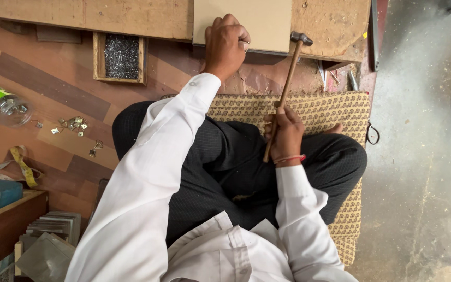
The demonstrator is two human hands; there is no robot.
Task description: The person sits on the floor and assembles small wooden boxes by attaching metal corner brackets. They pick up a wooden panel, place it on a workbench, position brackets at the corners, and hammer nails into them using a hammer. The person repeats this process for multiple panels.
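Right hand [286, 137] gripping hammer [288, 86] handle, left hand [226, 46] pressing pale board [257, 23], hammerhead just beside it

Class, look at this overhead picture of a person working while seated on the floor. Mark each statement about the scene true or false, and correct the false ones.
1. The right hand grips a wooden-handled hammer. True.
2. The left hand rests on the person's knee. False: it presses on the pale flat board in front of the person.
3. The small wooden tray holds small metal pieces. True.
4. The person sits on a bare metal stool. False: they sit cross-legged on a patterned cushion.
5. A yellow measuring tape lies on the floor to the person's left. True.
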